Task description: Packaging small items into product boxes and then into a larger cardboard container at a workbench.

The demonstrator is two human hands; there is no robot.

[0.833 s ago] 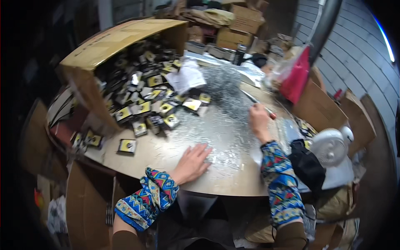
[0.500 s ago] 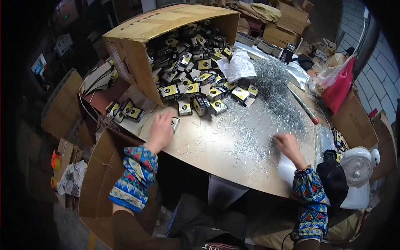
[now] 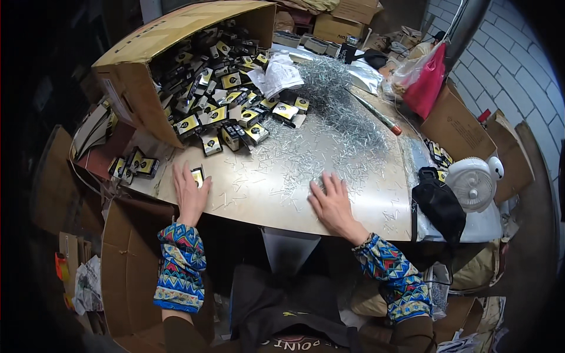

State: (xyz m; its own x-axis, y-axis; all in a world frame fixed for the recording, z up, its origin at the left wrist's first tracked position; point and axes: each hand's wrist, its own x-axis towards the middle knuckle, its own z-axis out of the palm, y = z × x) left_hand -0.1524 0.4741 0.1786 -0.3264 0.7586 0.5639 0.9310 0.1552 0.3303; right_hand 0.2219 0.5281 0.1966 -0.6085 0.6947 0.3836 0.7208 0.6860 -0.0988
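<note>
My left hand point(image 3: 189, 191) rests on the near left of the pale worktable point(image 3: 253, 203), fingers stretched out. Between its thumb and forefinger lies a small black, white and yellow box point(image 3: 199, 176), partly hidden by the hand; I cannot tell if they press on it. Flat on the tabletop, fingers apart, my right hand point(image 3: 333, 205) lies at the near edge of scattered thin metal pins point(image 3: 300, 167). Farther back the pins rise into a dense heap point(image 3: 329, 82). Similar small boxes point(image 3: 229, 115) spill from a large cardboard carton point(image 3: 126, 97) lying on its side.
A few small boxes point(image 3: 134, 166) sit apart at the left. White crumpled paper point(image 3: 276, 75) lies against the pile. A red-tipped rod point(image 3: 376, 115) borders the pin heap. On the right stand a white fan point(image 3: 472, 185) and a black bag point(image 3: 438, 206); an open carton point(image 3: 132, 259) stands below left.
My right hand has moved left and opened from a closed pose to lie flat on the table. My left hand's fingers have spread beside the small box. The view has shifted right.
</note>
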